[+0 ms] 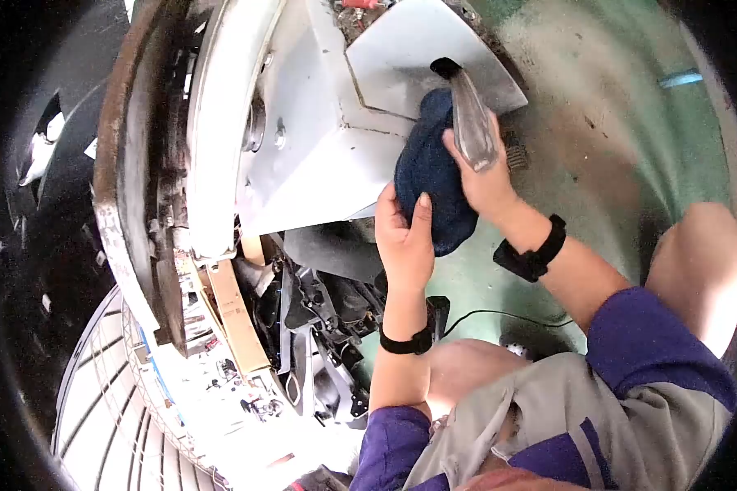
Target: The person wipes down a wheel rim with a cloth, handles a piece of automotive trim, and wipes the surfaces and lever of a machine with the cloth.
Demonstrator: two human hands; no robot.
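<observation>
My right hand [487, 184] is wrapped round a clear bottle [473, 123] with a black cap. The bottle is tilted, its capped end pointing away from me over a white painted panel [418, 49]. A dark blue cloth [434, 176] hangs between my two hands, in front of the panel's lower edge. My left hand [407, 237] pinches the cloth's near side between thumb and fingers. Whether fingers of my right hand also grip the cloth is hidden behind the bottle. Each wrist wears a black strap.
Large white bodywork [319, 155] stands ahead and to the left. Below it lie jumbled black plastic parts [327, 303] and a cardboard piece [236, 315]. A black cable [499, 313] runs over the green floor [606, 106]. A blue object [680, 78] lies at far right.
</observation>
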